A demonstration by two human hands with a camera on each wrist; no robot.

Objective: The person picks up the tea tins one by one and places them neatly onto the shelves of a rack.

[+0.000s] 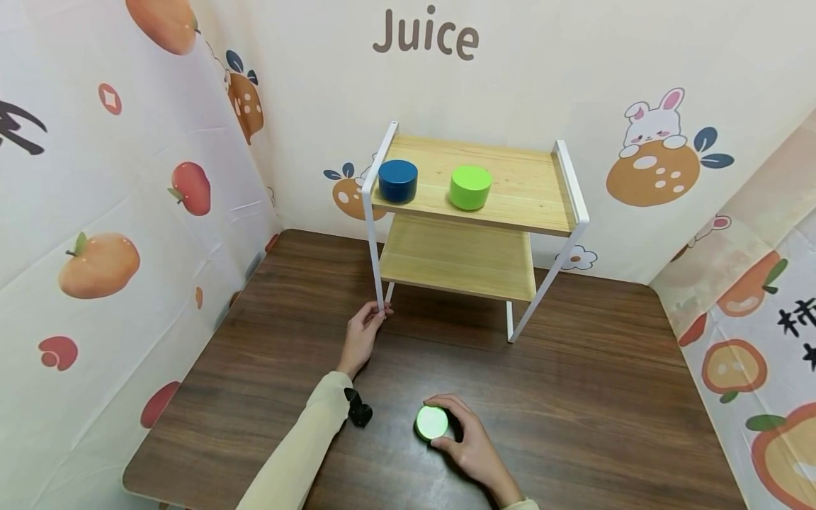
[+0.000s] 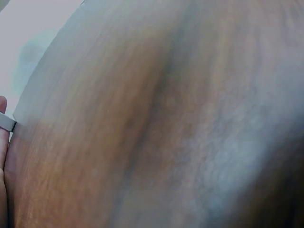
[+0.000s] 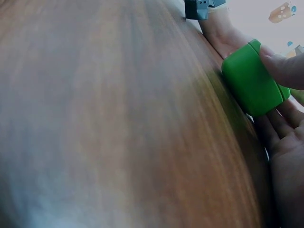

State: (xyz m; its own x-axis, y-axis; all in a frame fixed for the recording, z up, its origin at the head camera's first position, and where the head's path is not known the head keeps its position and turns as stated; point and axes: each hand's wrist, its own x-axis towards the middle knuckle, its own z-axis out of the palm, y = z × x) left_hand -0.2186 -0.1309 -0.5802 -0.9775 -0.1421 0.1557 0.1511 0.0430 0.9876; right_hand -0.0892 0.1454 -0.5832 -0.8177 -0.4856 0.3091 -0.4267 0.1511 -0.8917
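My left hand [image 1: 360, 336] pinches the foot of the front left white leg [image 1: 374, 262] of a small two-tier wooden shelf [image 1: 523, 184]. In the left wrist view, only part of that hand and the leg's end [image 2: 6, 122] show at the left edge. Lower on the table, my right hand [image 1: 473, 446] holds a green round tin [image 1: 431, 423] between thumb and fingers, its lid glaring under the light. The right wrist view shows the tin [image 3: 251, 78] from the side, low over the tabletop, with a lid seam near its top.
On the shelf's top board stand a dark blue round tin [image 1: 398, 183] at the left and a lime green round tin [image 1: 469, 188] near the middle. A lower board [image 1: 459, 258] sits beneath. The brown wood-grain table [image 1: 593, 397] meets printed fabric walls behind and at both sides.
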